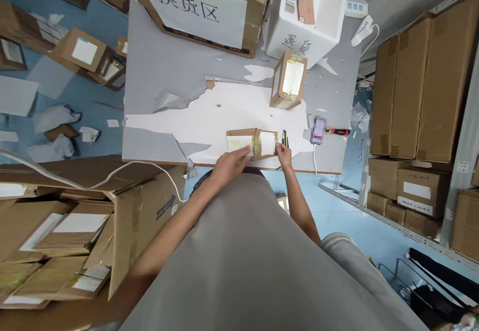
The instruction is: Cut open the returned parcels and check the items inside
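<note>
A small cardboard box (257, 152) with two pale labels and clear tape lies at the table's near edge. My left hand (230, 165) rests over its left part, fingers stretched out across the label. At the box's right end my right hand (284, 155) is closed, thumb and fingertips pinching its edge beside the white label (268, 143). Whether the label's corner is also between those fingertips I cannot tell. Just beyond the right hand lies a black and yellow utility knife (285, 138). Another taped cardboard box (289, 80) stands farther back on the table.
A phone (319, 130) with a white cable and a red-black handled tool (339, 132) lie at the right. Behind stand a large labelled carton (205, 12) and a white foam bin (277, 29). A carton of flattened boxes (130, 221) stands left; shelved cartons (409, 91) are right.
</note>
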